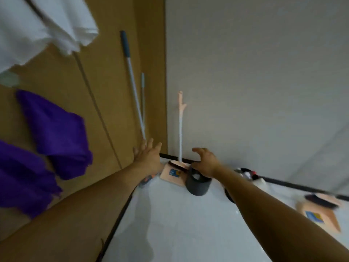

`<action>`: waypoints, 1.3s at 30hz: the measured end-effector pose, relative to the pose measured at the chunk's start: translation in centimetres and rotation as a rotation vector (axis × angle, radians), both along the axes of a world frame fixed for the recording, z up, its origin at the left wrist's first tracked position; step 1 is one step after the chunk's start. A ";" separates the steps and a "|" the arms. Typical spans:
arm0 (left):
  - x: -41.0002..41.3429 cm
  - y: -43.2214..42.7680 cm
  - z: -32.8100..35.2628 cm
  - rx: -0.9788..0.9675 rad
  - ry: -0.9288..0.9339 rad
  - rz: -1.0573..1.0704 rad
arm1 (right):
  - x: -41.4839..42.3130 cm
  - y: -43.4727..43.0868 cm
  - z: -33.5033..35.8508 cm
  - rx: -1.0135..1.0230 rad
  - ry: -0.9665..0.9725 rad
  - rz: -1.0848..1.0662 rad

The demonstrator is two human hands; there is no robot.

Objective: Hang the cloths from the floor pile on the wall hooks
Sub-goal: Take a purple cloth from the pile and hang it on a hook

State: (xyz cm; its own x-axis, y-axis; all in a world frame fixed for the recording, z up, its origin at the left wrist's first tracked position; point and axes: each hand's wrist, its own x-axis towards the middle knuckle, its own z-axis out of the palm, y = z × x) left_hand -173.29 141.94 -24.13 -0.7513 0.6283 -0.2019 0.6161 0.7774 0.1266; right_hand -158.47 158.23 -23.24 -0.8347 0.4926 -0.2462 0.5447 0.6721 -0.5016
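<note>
Left hand (149, 156), fingers spread; right hand (204, 163), fingers loosely bent; both holding nothing; gray cup (197, 184) just below right fingers.

Dim, even indoor light; motion blur throughout, wide-angle bending at the edges

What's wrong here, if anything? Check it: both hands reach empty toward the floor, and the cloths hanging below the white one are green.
The colour is wrong. The head view shows the cloths below the white cloth are purple, not green. The left hand and right hand do reach empty toward the floor.
</note>
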 end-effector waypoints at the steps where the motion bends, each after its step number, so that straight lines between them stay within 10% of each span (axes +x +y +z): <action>1: 2.5 2.1 -0.4 -0.029 -0.024 -0.086 | 3.6 1.3 -0.3 0.002 -0.014 -0.063; 14: 40.6 15.3 -10.0 -0.270 -0.241 -0.840 | 47.4 4.0 -7.0 -0.104 -0.213 -0.720; 28: 48.4 19.3 -32.2 -0.469 -0.547 -0.717 | 56.3 5.2 -29.9 -0.469 -0.340 -0.948; 39: 52.6 19.7 -63.5 -0.512 -0.597 -0.521 | 57.5 7.5 -64.5 -0.538 -0.438 -0.799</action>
State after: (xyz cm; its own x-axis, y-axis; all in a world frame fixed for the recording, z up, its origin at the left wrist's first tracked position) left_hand -120.69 161.61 -87.63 -0.0837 0.5841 -0.8073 0.8455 0.4704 0.2528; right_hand -100.97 165.73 -87.70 -0.1017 0.5959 -0.7966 0.9362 -0.2134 -0.2792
